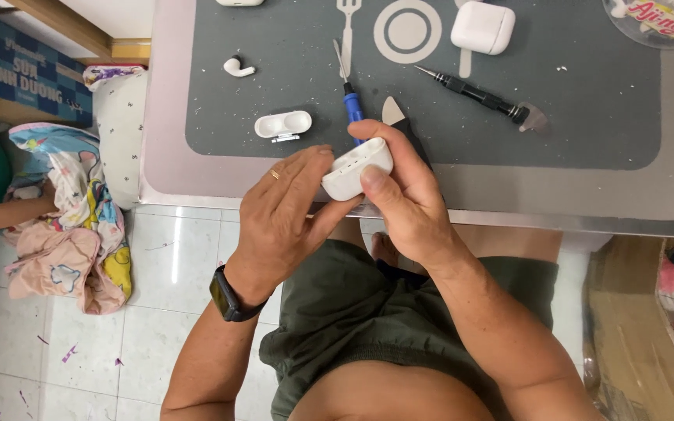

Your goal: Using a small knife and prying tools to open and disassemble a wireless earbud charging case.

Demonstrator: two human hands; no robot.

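Head view: I saw both hands clamped on a white earbud case body over the counter's near edge.

From the head camera, my left hand (286,206) gripped the earbud case body (357,168) from below and the side, while my right hand (401,191) pinched it, thumb on its front face. The case's long axis ran left to right, tilted up toward the right, its open socket side facing up and away. Beyond it on the grey mat (587,117) lay a blue screwdriver (350,97), a detached white lid (283,125), a loose earbud (237,67), a black screwdriver (473,92) and a closed white case (483,27).
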